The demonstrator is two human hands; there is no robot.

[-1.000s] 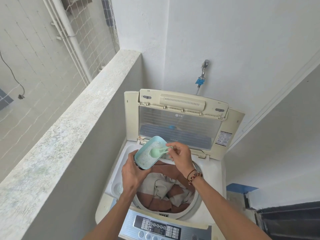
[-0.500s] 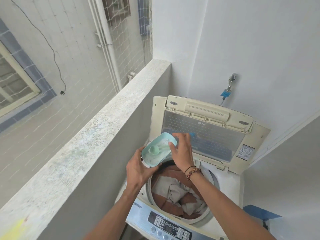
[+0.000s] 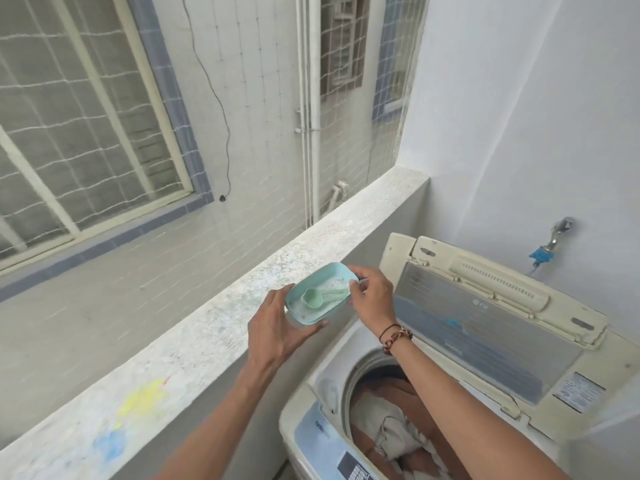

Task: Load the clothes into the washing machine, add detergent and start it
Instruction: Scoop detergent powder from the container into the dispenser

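A pale turquoise detergent box [image 3: 313, 308] is held just above the concrete ledge [image 3: 194, 344]. My left hand [image 3: 277, 332] grips it from below and my right hand [image 3: 372, 299] holds its far right rim. A green scoop [image 3: 315, 296] lies inside on a thin layer of white powder. The top-loading washing machine [image 3: 429, 386] stands at the lower right with its lid [image 3: 491, 327] raised. Brown and beige clothes [image 3: 391, 431] fill the drum.
The wide speckled ledge runs from bottom left to the white wall, with yellow and blue stains near its front. Netting hangs beyond it over an air shaft with windows and pipes. A tap [image 3: 554, 237] with a blue fitting sticks out of the wall behind the machine.
Both hands have carried the detergent box left, from over the drum to the ledge. The scoop lies loose in the box. The view has swung left and up.
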